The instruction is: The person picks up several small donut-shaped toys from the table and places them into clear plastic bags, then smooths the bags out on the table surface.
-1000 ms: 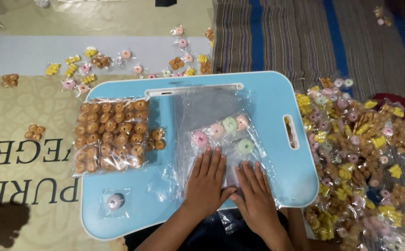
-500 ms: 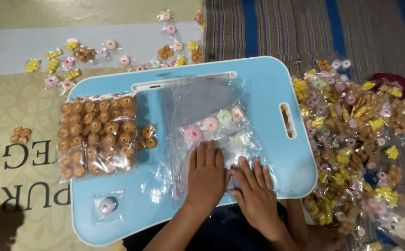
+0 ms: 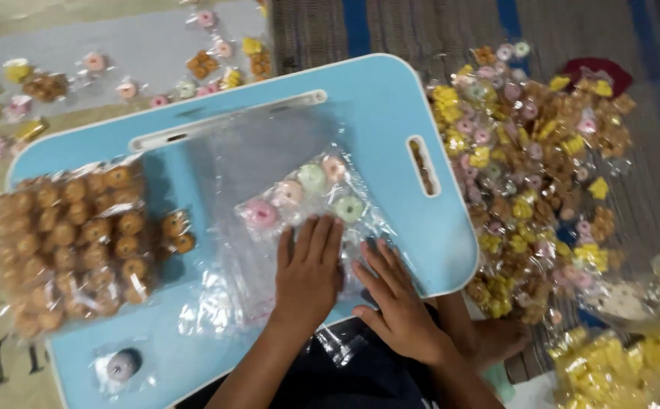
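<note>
A clear plastic bag (image 3: 284,159) lies flat on a light blue lap tray (image 3: 390,98). Inside it sit several small ring-shaped sweets, pink (image 3: 260,213), pale green (image 3: 349,207) and peach. My left hand (image 3: 309,274) presses flat on the bag's near end, fingers together, just below the sweets. My right hand (image 3: 394,295) rests beside it on the bag's near right corner, fingers spread. Neither hand grips anything.
A large packet of brown ring sweets (image 3: 69,242) lies on the tray's left part, a single wrapped purple sweet (image 3: 121,366) at its near left corner. A big heap of wrapped sweets (image 3: 527,167) covers the mat to the right; loose ones (image 3: 216,64) lie beyond the tray.
The view has swung, so the tray now appears tilted and closer. Both hands stay pressed on the bag; my right hand has drawn slightly toward me and spread its fingers.
</note>
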